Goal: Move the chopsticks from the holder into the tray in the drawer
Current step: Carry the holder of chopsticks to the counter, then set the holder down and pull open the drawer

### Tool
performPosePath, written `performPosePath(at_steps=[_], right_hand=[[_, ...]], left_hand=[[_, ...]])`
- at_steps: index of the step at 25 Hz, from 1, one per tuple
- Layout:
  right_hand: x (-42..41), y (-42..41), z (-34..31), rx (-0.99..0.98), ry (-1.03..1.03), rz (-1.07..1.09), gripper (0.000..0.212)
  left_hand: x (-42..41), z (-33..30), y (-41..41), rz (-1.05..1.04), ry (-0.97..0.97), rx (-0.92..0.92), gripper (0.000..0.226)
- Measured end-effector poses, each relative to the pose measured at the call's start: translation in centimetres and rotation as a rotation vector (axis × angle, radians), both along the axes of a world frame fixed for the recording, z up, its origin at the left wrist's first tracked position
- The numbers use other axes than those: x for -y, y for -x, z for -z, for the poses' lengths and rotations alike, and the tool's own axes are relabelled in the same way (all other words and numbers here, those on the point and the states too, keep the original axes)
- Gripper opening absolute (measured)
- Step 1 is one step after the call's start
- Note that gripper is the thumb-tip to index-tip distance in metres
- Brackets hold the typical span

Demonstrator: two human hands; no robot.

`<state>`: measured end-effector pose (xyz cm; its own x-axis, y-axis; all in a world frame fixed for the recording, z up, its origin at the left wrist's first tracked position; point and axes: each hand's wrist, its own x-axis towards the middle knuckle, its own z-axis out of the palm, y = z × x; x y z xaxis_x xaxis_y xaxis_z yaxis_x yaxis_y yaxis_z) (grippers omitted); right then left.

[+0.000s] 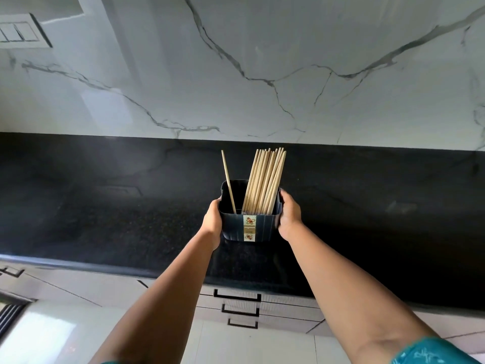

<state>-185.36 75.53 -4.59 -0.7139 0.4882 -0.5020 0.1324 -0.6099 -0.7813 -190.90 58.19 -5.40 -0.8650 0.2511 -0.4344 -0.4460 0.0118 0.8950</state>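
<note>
A dark blue square holder (265,227) with a small flowered label on its front stands on the black countertop (105,206). A bundle of several pale wooden chopsticks (266,179) leans to its right side, and one single chopstick (227,179) leans at the left. My left hand (213,222) grips the holder's left wall and my right hand (288,215) grips its right wall. Below the counter are drawers (237,302) with black handles, all closed; no tray shows.
A white marble wall (262,61) rises behind the counter, with a switch plate (18,31) at the upper left. The counter's front edge (78,264) runs across below my hands. A pale glossy floor (52,334) lies below.
</note>
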Motion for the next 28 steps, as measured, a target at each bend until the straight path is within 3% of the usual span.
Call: performPosePath(at_steps=[6,11,13,16,19,22,24,26,28], right_hand=[[0.2,1.0,1.5,-0.013,0.014,0.059,0.024],[0.6,0.4,0.7,-0.064,-0.109,0.165,0.026],[0.4,-0.8,0.0,0.006,-0.258,0.259,0.029],[2.7,-5.0,0.6,0.126,-0.535,0.295,0.03],[8.5,-10.2,3.4,0.114,-0.945,0.18,0.045],[13.5,-14.7,7.5,0.181,-1.253,-0.132,0.043],[14.9,-16.5,10.5,0.3,-1.349,-0.39,0.03],[15.1,-17.1,12.8,0.406,-1.378,-0.64,0.019],[14.6,-16.5,14.5,0.476,-1.392,-0.839,0.043]], left_hand=[[0.2,0.6,0.9,0.037,-0.016,0.034,0.055],[0.8,-0.2,0.1,-0.064,-0.038,0.041,0.04],[1.8,0.5,-0.9,-0.181,0.097,-0.135,0.044],[4.1,2.4,-5.4,-0.229,0.463,-0.667,0.043],[5.9,4.7,-10.1,0.022,0.628,-1.151,0.035],[8.4,8.5,-13.6,0.49,0.677,-1.382,0.028],[10.4,11.2,-15.0,0.81,0.795,-1.305,0.028],[11.8,13.2,-15.1,0.961,0.988,-1.116,0.04],[12.0,14.3,-13.9,0.983,0.997,-0.996,0.053]])
